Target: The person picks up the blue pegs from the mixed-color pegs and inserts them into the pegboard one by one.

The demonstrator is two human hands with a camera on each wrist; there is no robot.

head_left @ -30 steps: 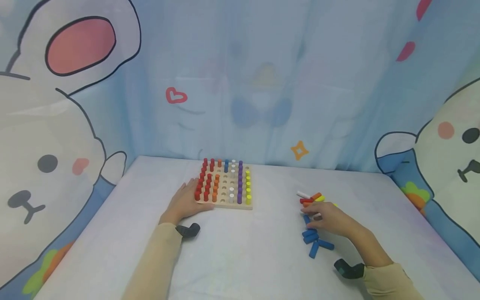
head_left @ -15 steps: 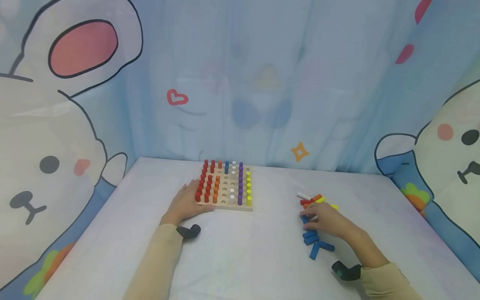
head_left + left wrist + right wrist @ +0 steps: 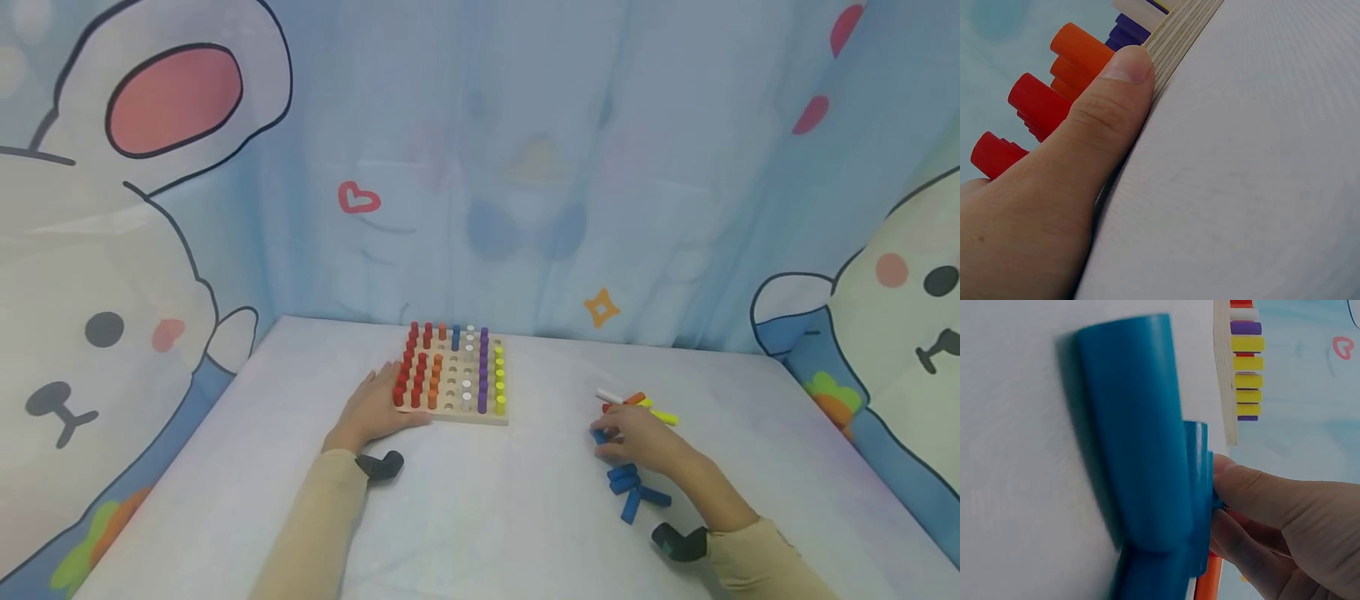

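My left hand holds the wooden pegboard by its near left corner. In the left wrist view its thumb lies against the board's layered edge, beside red and orange pegs. The board carries upright pegs in red, orange, blue, white, purple and yellow columns, with several bare holes. To the right, my right hand pinches a blue peg between thumb and fingers, just above or at the tabletop; I cannot tell which. In the right wrist view most of that peg is hidden behind other blue pegs.
Several loose blue pegs lie in front of the right hand. Behind it is a small pile with a white peg, an orange peg, a yellow peg and a partly hidden red one. A printed curtain hangs behind the table.
The right hand has moved left with the blue peg, away from the other blue pegs, uncovering more of a yellow peg. The left hand stays at the pegboard's corner.
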